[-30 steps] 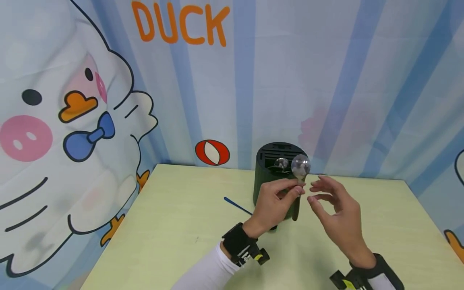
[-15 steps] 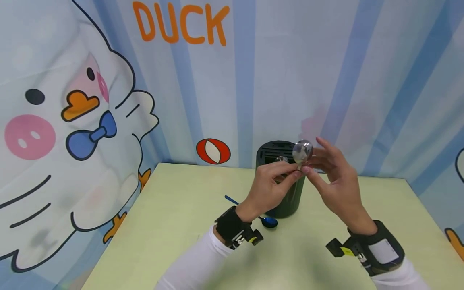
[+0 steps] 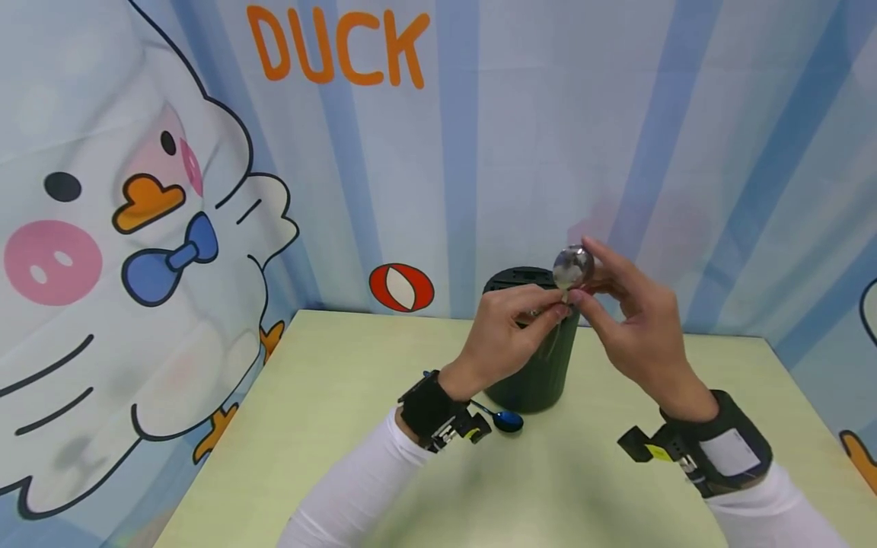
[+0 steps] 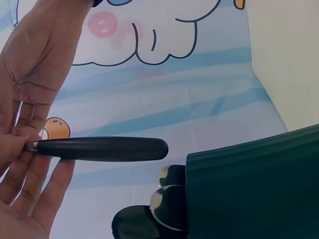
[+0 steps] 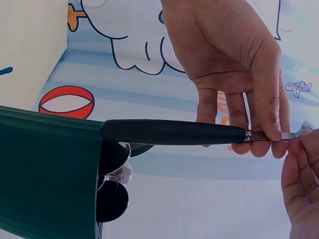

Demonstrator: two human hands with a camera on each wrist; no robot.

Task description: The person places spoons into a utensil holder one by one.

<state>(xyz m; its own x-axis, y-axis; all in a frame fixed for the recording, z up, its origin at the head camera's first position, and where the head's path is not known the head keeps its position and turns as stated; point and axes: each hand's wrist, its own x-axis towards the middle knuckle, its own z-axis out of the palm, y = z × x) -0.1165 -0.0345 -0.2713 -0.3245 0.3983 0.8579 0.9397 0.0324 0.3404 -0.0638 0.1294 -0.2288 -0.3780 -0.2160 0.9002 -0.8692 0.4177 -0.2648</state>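
In the head view, a spoon with a shiny metal bowl is held upright, bowl up, in front of a dark green utensil holder. My left hand pinches its thin neck between thumb and fingers. Just beside that grip, my right hand pinches the neck close under the bowl, its index finger at the bowl's edge. Both wrist views show the spoon's thick dark handle hanging free beyond the fingers. Past the handle's end, several rounded utensil heads stick out of the holder.
A blue spoon lies on the pale yellow table in front of the holder, partly covered by my left wrist. Behind the table hangs a cartoon duck curtain.
The held spoon has gone up from beside the holder's top. My right hand, apart from it a second ago, has come in and taken hold near the bowl.
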